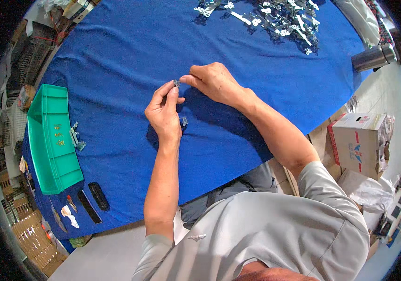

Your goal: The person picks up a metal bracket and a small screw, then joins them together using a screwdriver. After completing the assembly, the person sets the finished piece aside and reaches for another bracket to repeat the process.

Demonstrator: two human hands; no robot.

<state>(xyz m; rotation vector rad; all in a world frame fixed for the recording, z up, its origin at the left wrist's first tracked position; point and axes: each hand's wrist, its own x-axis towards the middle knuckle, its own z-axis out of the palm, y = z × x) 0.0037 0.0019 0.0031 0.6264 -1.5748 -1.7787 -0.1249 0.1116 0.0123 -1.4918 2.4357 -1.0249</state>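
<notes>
Over the middle of the blue cloth, my left hand [164, 110] pinches a small shiny metal part [177, 83] between thumb and fingertips. My right hand [214, 83] comes in from the right, its thumb and forefinger pressed together right beside that part. Whether its fingertips also grip the part or hold something tiny, I cannot make out. Another small metal piece [184, 122] lies on the cloth just right of my left wrist.
Loose metal parts [284, 23] are heaped at the far right. A green plastic bin [53, 140] stands left, metal pieces [76, 136] beside it. Nearer lie a black case [98, 196] and a white scrap [69, 217]. A steel flask [373, 58] and carton [357, 143] are right.
</notes>
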